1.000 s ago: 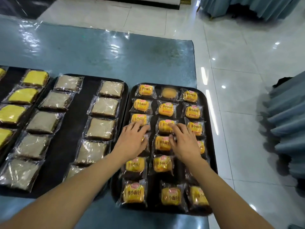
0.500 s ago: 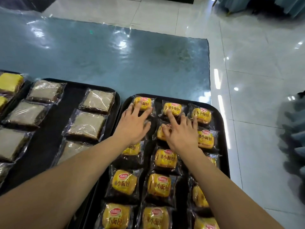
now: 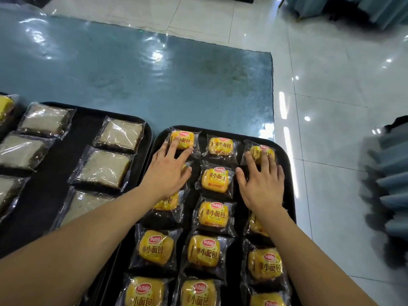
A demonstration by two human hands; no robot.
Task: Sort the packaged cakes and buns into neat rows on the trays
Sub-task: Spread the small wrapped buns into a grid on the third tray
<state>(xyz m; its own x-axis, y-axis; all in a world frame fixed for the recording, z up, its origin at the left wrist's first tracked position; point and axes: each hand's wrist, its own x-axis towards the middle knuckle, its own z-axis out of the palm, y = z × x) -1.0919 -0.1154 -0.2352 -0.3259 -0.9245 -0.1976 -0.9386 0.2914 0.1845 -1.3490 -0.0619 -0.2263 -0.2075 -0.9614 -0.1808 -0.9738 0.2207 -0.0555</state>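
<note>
On the black plastic tray (image 3: 291, 186), both hands lie flat with fingers spread, gripping nothing. The left hand (image 3: 169, 173) fingertips touch the yellow plastic-wrapped bun (image 3: 183, 140) at 11 o'clock; the right hand (image 3: 262, 184) covers the wrapped yellow bun (image 3: 260, 152) at 1 o'clock.

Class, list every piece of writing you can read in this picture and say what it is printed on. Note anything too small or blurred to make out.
"小面包": large brown characters on the yellow bun packets filling the right tray.
Red oval logo at the top of each bun packet: white characters, too small to read.
Fine print under the large characters: too blurred to read.
Brown cake packets on the left tray: clear wrap, no text visible.
</note>
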